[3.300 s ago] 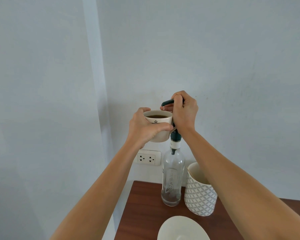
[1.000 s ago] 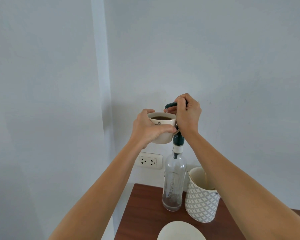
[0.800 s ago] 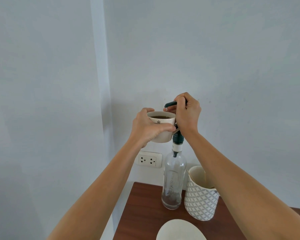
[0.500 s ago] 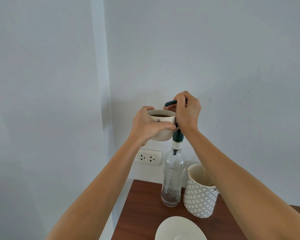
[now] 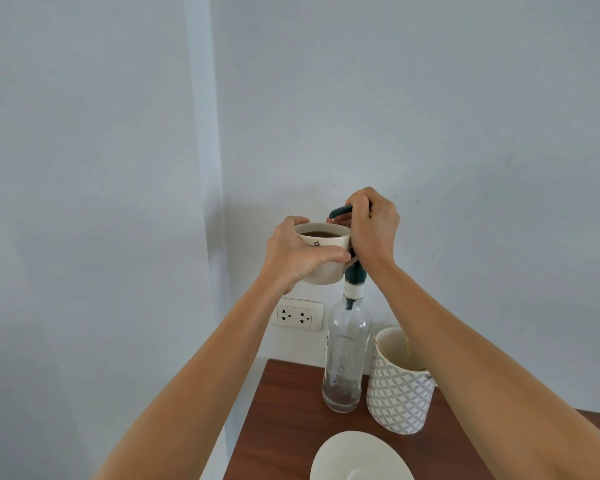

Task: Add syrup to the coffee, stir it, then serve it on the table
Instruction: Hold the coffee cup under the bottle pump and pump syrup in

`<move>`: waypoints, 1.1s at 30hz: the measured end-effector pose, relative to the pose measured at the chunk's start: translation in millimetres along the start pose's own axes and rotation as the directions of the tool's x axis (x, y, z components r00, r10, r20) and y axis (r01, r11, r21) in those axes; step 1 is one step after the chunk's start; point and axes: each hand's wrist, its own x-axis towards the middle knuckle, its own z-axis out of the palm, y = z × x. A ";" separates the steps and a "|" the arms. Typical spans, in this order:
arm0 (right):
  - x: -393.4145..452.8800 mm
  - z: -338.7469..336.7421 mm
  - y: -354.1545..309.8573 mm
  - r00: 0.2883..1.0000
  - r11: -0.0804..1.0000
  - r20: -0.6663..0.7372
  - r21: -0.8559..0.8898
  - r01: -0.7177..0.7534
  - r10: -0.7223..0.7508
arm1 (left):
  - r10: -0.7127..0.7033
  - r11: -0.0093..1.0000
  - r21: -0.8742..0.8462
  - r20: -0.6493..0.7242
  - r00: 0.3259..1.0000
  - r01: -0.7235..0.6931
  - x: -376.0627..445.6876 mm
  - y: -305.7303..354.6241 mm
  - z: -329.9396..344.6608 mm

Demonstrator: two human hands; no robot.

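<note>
My left hand (image 5: 300, 256) grips a white coffee cup (image 5: 326, 271) with dark coffee in it, held up in the air under the dark green pump spout (image 5: 340, 212). My right hand (image 5: 373, 226) is closed over the pump head on top of a tall clear glass syrup bottle (image 5: 345, 355). The bottle stands on the brown wooden table (image 5: 284, 427) and holds only a little brown syrup at its bottom. The spout's tip sits just above the cup's far rim.
A white container with a grey lattice pattern (image 5: 400, 393) stands right of the bottle, with thin sticks inside. A white saucer (image 5: 361, 459) lies at the table's near edge. A wall socket (image 5: 299, 316) sits behind the bottle. The table's left edge is close to the wall corner.
Both hands stay on the cup and pump with only small shifts up and down. A thin thread of syrup hung from the spout half a second ago.
</note>
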 end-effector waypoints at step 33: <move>-125.8 -69.5 38.6 0.964 0.964 0.110 -0.143 -0.225 0.242 | 0.043 0.996 0.079 0.067 0.997 -0.048 -70.2 -49.4 14.6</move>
